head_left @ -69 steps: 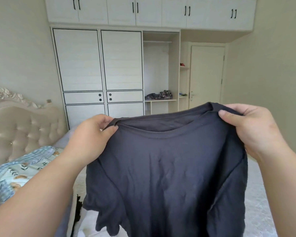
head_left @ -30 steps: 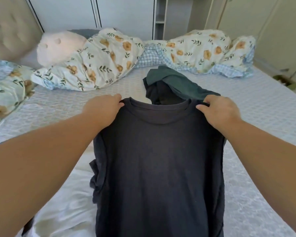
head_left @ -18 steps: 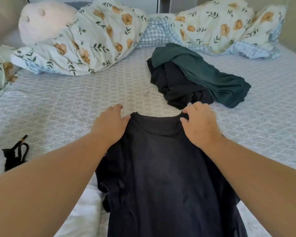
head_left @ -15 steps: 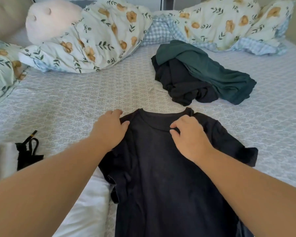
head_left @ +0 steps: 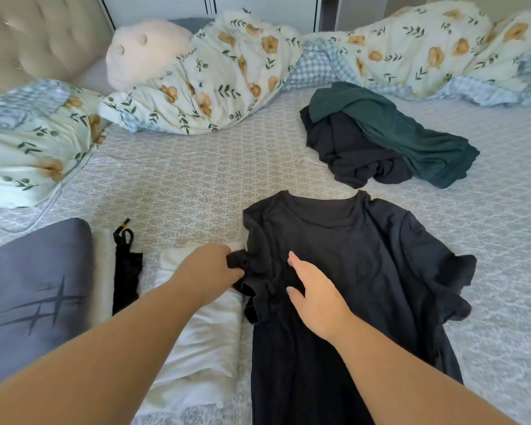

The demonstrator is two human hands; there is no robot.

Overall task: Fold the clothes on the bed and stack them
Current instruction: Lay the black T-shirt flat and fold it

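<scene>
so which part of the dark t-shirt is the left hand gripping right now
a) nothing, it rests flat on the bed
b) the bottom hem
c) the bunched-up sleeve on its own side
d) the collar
c: the left hand pinches the crumpled sleeve at the near-left edge of the dark t-shirt, well below the collar, while the right hand hovers open over the chest.

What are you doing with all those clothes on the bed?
A person is folding laundry. A dark T-shirt lies spread flat on the bed. The left hand pinches its bunched-up left sleeve, while the right hand rests open on the shirt's middle. A green garment and a black garment sit unfolded farther back. A folded white garment lies beside the shirt.
</scene>
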